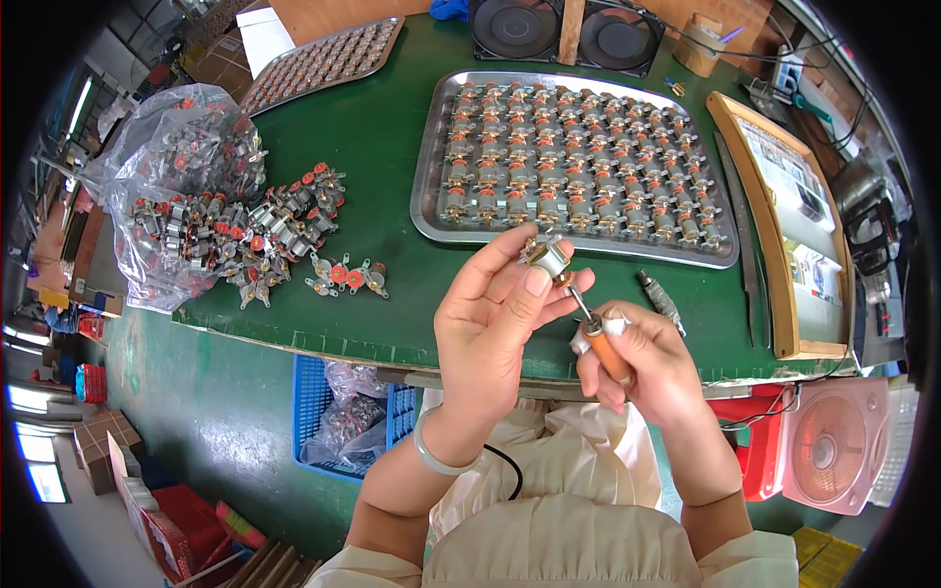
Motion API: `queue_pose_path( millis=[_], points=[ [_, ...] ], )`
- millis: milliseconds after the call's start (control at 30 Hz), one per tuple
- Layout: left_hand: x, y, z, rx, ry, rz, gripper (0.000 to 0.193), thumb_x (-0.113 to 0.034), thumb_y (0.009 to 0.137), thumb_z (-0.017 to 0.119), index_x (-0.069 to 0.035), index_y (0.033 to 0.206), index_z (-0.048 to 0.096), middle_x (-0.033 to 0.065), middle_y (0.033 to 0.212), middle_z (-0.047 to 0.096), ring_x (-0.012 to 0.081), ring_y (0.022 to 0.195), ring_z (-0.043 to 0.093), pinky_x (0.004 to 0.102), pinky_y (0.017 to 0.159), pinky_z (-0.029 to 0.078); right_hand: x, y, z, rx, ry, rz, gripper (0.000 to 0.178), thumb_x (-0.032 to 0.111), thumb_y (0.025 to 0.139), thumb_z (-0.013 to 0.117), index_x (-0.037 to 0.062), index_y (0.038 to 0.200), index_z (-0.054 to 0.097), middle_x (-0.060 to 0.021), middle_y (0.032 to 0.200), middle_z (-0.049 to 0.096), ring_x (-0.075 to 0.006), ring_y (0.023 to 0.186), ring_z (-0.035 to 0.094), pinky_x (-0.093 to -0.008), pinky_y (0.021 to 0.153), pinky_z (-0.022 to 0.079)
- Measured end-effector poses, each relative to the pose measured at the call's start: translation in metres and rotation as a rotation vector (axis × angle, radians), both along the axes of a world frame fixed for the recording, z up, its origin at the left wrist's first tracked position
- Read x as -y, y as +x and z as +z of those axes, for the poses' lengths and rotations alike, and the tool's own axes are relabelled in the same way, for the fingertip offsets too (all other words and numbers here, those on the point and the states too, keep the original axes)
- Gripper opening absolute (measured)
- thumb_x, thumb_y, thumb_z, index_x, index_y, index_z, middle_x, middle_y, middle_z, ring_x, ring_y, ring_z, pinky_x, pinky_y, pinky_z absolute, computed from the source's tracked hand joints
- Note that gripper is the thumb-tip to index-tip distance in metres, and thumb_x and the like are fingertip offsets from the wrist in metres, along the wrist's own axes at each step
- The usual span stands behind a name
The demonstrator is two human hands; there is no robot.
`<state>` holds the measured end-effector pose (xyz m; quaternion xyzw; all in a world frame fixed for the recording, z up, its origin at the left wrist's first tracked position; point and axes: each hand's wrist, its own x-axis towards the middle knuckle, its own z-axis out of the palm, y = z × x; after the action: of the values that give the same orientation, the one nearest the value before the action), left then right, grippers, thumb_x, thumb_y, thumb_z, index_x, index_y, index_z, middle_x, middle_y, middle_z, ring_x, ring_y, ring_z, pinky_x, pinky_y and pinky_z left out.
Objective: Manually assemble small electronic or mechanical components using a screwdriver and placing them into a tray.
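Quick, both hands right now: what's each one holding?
Left hand: closed on a small motor part, held up between thumb and fingers.
Right hand: closed on an orange-handled tool, its tip at the part.

- The small motor part (pixel 545 257) pinched in the left hand (pixel 490 328) looks like bright, shiny metal with a brassy end.
- The tool (pixel 600 343) in the right hand (pixel 655 367) has a thin steel shaft and a smooth orange handle, wood or plastic, with white tape or cloth wrapped at its neck.
- The tray (pixel 431 211) is polished, reflective metal.
- The tabletop (pixel 382 147) is matt green, slightly scuffed.
- The bag (pixel 157 157) is thin, glossy, crinkled clear plastic.
- The bracelet (pixel 441 459) is smooth, pale and glossy.
- The board frame (pixel 769 284) looks like plain wood.
- The crate (pixel 312 402) is blue plastic mesh.
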<state>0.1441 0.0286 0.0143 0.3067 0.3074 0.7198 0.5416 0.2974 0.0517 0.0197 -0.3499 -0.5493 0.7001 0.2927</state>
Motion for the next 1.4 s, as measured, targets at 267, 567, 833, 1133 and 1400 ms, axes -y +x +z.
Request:
queue_pose_path(
  millis=[267,567,833,1133,1400],
  points=[
    [-0.001,-0.009,0.002,0.065,0.010,-0.085,0.033,-0.011,0.091,0.044,0.002,0.121,0.040,0.0177,0.106,0.056,0.0301,0.092,0.060,0.0346,0.078,0.053,-0.004,0.001,-0.012,-0.367,-0.244,0.043,0.030,0.027,0.087,0.044,-0.0011,0.096,0.048,-0.0143,0.074,0.057,-0.0117,0.047,0.046,-0.0219,0.042,0.037],
    [0.000,-0.009,0.001,-0.018,-0.015,-0.129,0.023,-0.013,0.090,0.049,0.004,0.105,0.050,0.0116,0.093,0.060,0.0194,0.084,0.062,0.0308,0.075,0.053,-0.001,-0.020,-0.001,-0.318,-0.030,-0.178,0.023,0.013,0.084,0.059,-0.0018,0.100,0.056,-0.0019,0.078,0.058,-0.0038,0.054,0.046,-0.0175,0.044,0.036],
    [0.002,-0.005,-0.009,-0.421,0.101,0.173,0.013,-0.005,0.087,0.052,0.004,0.096,0.052,0.0075,0.086,0.058,0.0098,0.069,0.056,0.0195,0.061,0.047,0.005,-0.029,-0.012,-0.137,0.347,-0.269,0.020,0.010,0.083,0.060,-0.0020,0.099,0.056,-0.0007,0.072,0.057,-0.0020,0.052,0.043,-0.0171,0.044,0.035],
    [0.002,0.011,-0.015,-0.573,0.229,0.406,0.011,-0.003,0.084,0.054,0.003,0.093,0.053,0.0097,0.091,0.057,0.0124,0.081,0.053,0.0248,0.074,0.044,0.008,-0.032,-0.003,-0.345,-0.020,-0.369,0.021,0.002,0.081,0.055,-0.0048,0.101,0.052,0.0002,0.062,0.048,-0.0041,0.050,0.042,-0.0184,0.043,0.034],
    [0.001,0.008,-0.011,-0.424,0.148,0.285,0.012,-0.003,0.086,0.053,0.003,0.096,0.053,0.0074,0.092,0.057,0.0101,0.084,0.053,0.0232,0.076,0.043,0.005,-0.024,-0.002,-0.250,0.108,-0.297,0.021,0.007,0.082,0.059,-0.0020,0.099,0.053,0.0031,0.065,0.048,-0.0016,0.052,0.039,-0.0173,0.047,0.034]
  ],
)
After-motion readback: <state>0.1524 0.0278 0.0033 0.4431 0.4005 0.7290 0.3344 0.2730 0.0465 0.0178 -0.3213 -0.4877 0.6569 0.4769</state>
